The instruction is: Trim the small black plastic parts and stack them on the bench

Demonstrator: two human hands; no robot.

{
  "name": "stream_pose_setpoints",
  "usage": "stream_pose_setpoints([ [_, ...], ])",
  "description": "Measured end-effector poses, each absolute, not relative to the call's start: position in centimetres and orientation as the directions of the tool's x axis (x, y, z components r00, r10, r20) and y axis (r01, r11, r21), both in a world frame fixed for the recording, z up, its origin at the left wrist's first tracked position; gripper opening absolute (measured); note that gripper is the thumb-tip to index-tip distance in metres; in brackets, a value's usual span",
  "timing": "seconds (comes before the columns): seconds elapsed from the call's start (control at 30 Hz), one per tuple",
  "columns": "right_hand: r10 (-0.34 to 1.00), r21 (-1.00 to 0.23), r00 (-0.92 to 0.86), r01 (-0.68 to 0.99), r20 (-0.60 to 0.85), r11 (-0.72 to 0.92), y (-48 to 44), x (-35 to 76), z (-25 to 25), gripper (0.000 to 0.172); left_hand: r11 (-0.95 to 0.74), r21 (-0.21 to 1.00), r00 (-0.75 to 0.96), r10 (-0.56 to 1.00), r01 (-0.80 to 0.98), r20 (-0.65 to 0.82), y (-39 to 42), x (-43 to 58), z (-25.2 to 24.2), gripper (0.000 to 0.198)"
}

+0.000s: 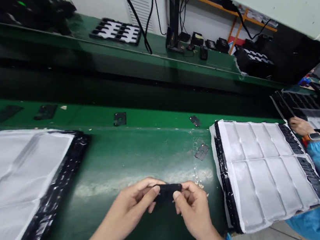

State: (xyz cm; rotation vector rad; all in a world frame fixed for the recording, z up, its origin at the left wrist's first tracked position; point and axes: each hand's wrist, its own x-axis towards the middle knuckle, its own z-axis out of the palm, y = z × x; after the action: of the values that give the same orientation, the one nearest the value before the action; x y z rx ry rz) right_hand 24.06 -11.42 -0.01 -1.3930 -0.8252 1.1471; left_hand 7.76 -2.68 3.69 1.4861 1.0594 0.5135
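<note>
Between my two hands is a small flat black plastic piece (169,192), held above the green bench (98,206). My left hand (136,201) pinches its left end with thumb and fingers. At the other end, my right hand (192,209) grips it the same way. A blue band circles my right wrist. Farther up the bench lie similar thin dark pieces with cutouts, among them one dark plate (120,119), a second plate (202,151) and a smaller one (195,120). The details of the held piece are too dark to make out.
A black tray (73,163) with white sheeting stands at left, another white-covered tray (258,180) at right. Beside that one is a co-worker's hand (300,126) in a blue sleeve. A raised shelf (80,27) with cables and a compartment tray (117,31) runs behind.
</note>
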Motion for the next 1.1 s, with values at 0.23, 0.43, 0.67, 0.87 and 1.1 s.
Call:
stream_pose_setpoints([
  [0.23, 0.972, -0.984, 0.221, 0.137, -0.079, -0.111, -11.6, 24.6, -1.9, 0.02, 0.02, 0.887, 0.486, 0.831, 0.46, -0.271, 4.3, 6.4, 2.4, 0.048],
  [0.43, 0.974, -0.921, 0.185, 0.387, 0.129, 0.048, -12.8, 26.1, -1.7, 0.029, -0.236, 0.653, 0.466, 0.861, 0.719, -0.202, 9.4, 5.6, 0.7, 0.039],
  [0.67, 0.947, -0.898, 0.199, 0.414, 0.253, 0.153, -12.7, 26.4, -4.2, 0.028, -0.102, 0.33, 0.178, 0.962, 0.938, -0.209, 18.0, 4.5, 2.5, 0.022],
  [0.87, 0.947, -0.929, 0.231, 0.344, 0.221, 0.133, -12.9, 25.5, -4.7, 0.036, 0.051, 0.224, 0.02, 0.953, 0.973, -0.302, 24.8, 7.2, 2.2, 0.041],
  [1.1, 0.952, -0.871, 0.18, 0.471, 0.247, 0.137, -12.9, 26.3, -4.0, 0.033, -0.15, 0.36, 0.268, 0.914, 0.921, -0.304, 22.0, 10.5, 4.1, 0.034],
])
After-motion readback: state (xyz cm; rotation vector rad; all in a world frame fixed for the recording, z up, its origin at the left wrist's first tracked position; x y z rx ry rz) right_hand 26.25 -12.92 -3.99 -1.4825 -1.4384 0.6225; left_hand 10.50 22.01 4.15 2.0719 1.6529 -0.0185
